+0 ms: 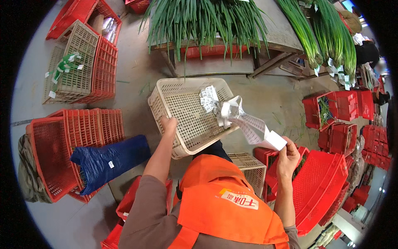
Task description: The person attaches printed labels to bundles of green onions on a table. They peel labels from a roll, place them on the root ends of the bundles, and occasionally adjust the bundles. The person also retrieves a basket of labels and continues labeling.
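My left hand [168, 125] grips the near left rim of a cream plastic crate [189, 81], which is tilted in front of my orange apron. Inside its right part lie a bunch of printed labels [209, 97] and a crumpled white bundle [224, 113]. From that bundle a long strip of printed labels [248, 124] runs over the crate's right edge. Its white end is pinched between the thumb and fingers of my right hand [288, 152], out to the right of the crate.
A metal table [279, 28] ahead bears long green scallions [205, 21], with more bundles [335, 40] at its right. Stacked red crates [93, 127] stand left, a blue-wrapped bundle [115, 160] on them. More red crates [317, 183] stand right. A person [367, 53] is far right.
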A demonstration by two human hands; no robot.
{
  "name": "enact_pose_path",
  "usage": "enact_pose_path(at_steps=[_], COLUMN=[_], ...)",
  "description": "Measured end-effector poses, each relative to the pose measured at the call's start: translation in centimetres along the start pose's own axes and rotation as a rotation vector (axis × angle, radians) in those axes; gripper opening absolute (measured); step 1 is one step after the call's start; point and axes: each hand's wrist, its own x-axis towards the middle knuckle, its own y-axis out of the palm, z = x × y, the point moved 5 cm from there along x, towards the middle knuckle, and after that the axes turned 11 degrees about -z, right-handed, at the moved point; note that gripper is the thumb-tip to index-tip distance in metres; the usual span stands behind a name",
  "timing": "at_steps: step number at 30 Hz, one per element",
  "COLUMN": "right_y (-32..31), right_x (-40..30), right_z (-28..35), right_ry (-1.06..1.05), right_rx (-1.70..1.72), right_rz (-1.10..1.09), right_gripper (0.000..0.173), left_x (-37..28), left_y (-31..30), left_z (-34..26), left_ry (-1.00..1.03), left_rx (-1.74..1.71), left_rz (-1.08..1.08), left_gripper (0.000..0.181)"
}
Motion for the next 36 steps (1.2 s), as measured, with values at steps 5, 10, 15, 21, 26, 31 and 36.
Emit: enact_pose_path(at_steps=[5, 10, 15, 21, 26, 31, 36], right_y=[3.3, 4.4, 5.2, 6.1, 7.4, 6.6, 5.4], right_x=[-1.0, -1.6, -1.9, -3.1, -4.0, -1.6, 1.8], right_z=[2.4, 3.8, 6.5, 11.8, 17.2, 21.5, 23.1], right_ry=[0.024, 0.040, -0.048, -0.266, -0.499, -0.800, -0.885], right_rx=[0.081, 0.075, 0.046, -0.006, -0.005, -0.189, -0.120], right_rz=[0.130, 0.182, 0.232, 0.322, 0.447, 0.304, 0.053], right_gripper=[0.017, 0.016, 0.014, 0.012, 0.019, 0.023, 0.018], left_x=[6.7, 0.5, -7.6, -19.3, -21.6, -10.8, -6.1], left_y=[2.2, 0.2, -2.8, 0.9, 6.1, 3.3, -7.4], left_z=[8.5, 3.4, 5.3, 5.8, 0.9, -3.6, -16.2], left_ry=[0.033, 0.110, -0.326, -1.040, -1.312, -1.025, -0.724], left_rx=[0.266, 0.274, -0.025, -0.471, -1.045, -1.297, -1.213], left_rz=[0.002, 0.216, 0.473, 1.093, 0.927, 0.546, 0.598], left_gripper=[0.062, 0.054, 0.023, 0.064, 0.066, 0.039, 0.037])
